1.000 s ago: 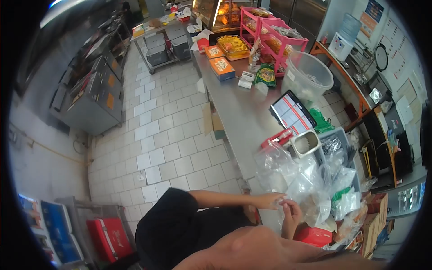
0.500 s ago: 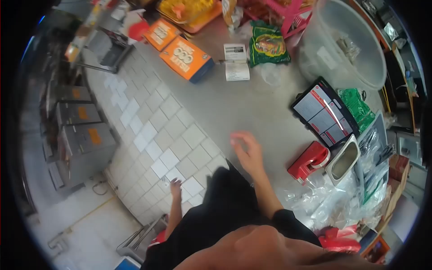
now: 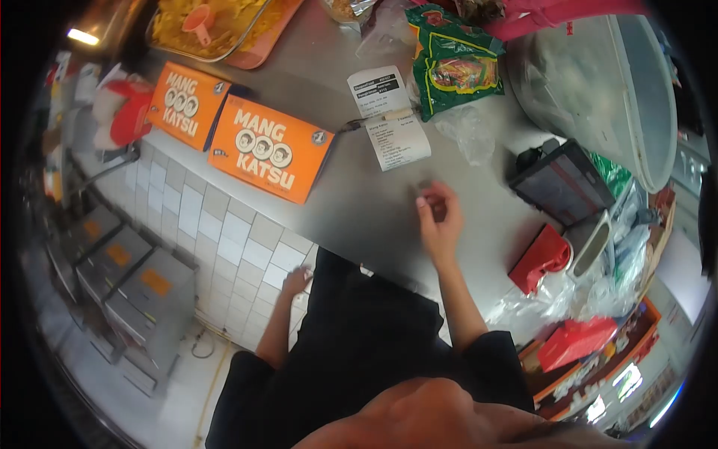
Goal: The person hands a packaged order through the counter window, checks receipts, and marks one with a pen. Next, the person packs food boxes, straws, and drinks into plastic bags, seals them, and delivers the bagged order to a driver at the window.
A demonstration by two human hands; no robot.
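My right hand (image 3: 441, 213) is over the steel counter (image 3: 336, 221), its fingers loosely curled and apart from the thumb, with nothing visible in it. Closest to it is a printed receipt (image 3: 400, 147) lying flat, crossed by a thin pale-handled item (image 3: 389, 117) whose kind I cannot make out. My left hand (image 3: 298, 280) hangs low beside my body, off the counter's edge above the tiled floor, fingers loosely stretched and holding nothing visible. Two orange boxes (image 3: 273, 153) (image 3: 185, 105) marked "Mang Katsu" stand near the counter's left edge.
A green food packet (image 3: 456, 67) and a crumpled clear bag (image 3: 470, 133) lie beyond the receipt. At right are a large clear tub (image 3: 591, 90), a tablet (image 3: 562, 182), a red tape dispenser (image 3: 540, 258) and a metal pan (image 3: 591, 247). A tray of yellow food (image 3: 168, 30) is at far left.
My view has turned and come nearer the boxes and receipt, which appear larger. My right hand has moved forward along the counter toward the receipt. My left hand still hangs low.
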